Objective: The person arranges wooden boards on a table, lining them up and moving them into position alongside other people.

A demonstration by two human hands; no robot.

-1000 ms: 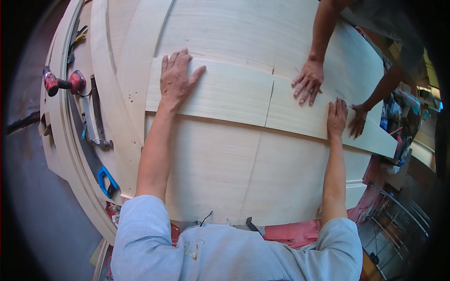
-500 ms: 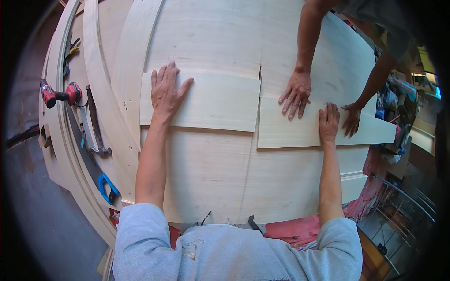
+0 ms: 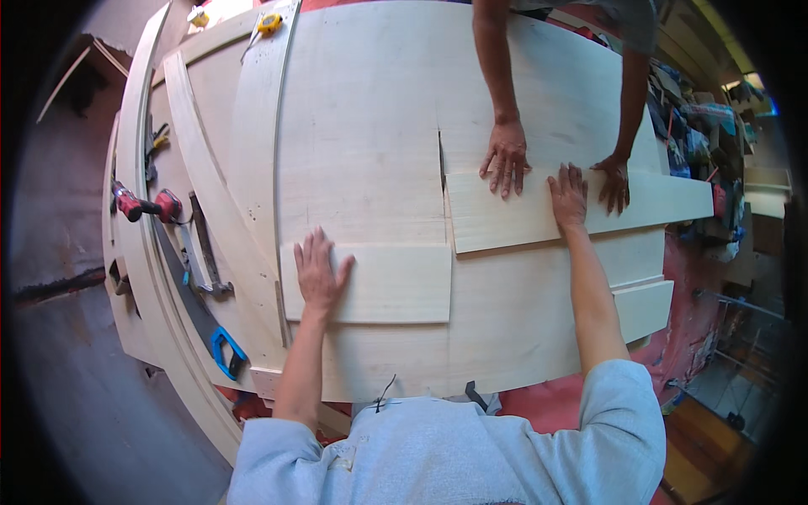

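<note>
My left hand (image 3: 322,278) lies palm down, fingers spread, on a short pale wooden board (image 3: 391,286). My right hand (image 3: 569,198) lies flat near the left-middle of a longer board (image 3: 497,223), a little higher on the large plywood panel (image 3: 362,143). The boards sit apart, the left one lower and nearer me. Another person's hands (image 3: 505,156), (image 3: 614,181) press on and beside the longer board, either side of my right hand.
Along the left are curved strips (image 3: 202,143), a red drill (image 3: 147,204), a hammer (image 3: 215,282), a blue-handled saw (image 3: 225,345) and a yellow tape measure (image 3: 269,24). Clutter (image 3: 707,126) fills the right; a metal rack (image 3: 732,353) stands lower right.
The two boards have split at their joint: the left one has slid toward me under my left hand, while the longer one sits higher. The view has shifted, bringing the tape measure into sight.
</note>
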